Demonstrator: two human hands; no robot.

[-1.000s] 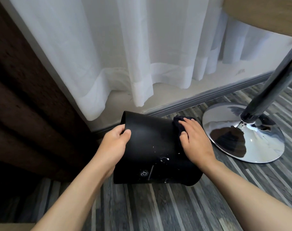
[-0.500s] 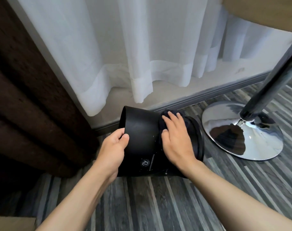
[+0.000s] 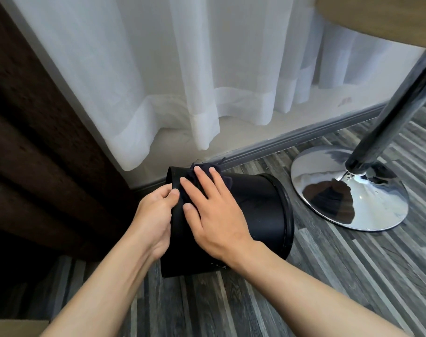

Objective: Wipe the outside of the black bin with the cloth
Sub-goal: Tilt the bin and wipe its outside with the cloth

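Since half a second ago the right hand has slid leftward along the wall of the black bin, ending close to the bin's left end, and more of the rimmed right end is now uncovered. That hand lies flat with its fingers spread, palm pressing a dark cloth against the bin's upper side; it is not closed around anything, and only the far part of the cloth shows past the fingertips, bunched at the far-left edge of the bin. The left hand is clamped on the bin's left end, thumb on the outer wall just beside the right hand's index finger, the other fingers hidden behind the edge. The bin lies on its side on the grey striped wood-look floor, its thicker rim pointing right and its axis running roughly left to right, just near of the grey baseboard. To its right, close but apart, stands the chrome disc base of a table, with a dark metal pole rising up and right to a wooden tabletop edge. White sheer curtains hang along the far wall, and a dark brown drape fills the left side.
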